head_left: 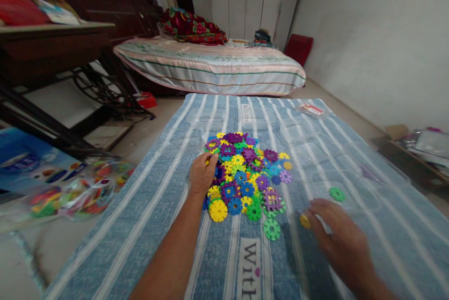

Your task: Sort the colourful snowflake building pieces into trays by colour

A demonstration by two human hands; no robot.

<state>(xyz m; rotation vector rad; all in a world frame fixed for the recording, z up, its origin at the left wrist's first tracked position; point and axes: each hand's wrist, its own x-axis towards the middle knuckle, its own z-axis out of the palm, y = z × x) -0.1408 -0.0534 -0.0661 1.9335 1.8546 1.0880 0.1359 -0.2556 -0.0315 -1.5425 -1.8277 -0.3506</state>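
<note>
A heap of notched plastic building discs in yellow, blue, green and purple lies mid-table, with square purple lattice pieces among them. My left hand is at the heap's left edge, fingers curled in a pinch by a yellow piece; whether it grips that piece is unclear. To the right of the heap, my right hand, smeared by motion, pinches a yellow disc at its fingertips. Just beyond it, a green disc sits in a clear plastic container. A purple piece shows in the clear plastic farther right.
More clear containers stand along the table's far side. A small packet with a red and white label lies at the far right corner. Beyond are a bed, a sewing-machine table and bags of colourful pieces on the left.
</note>
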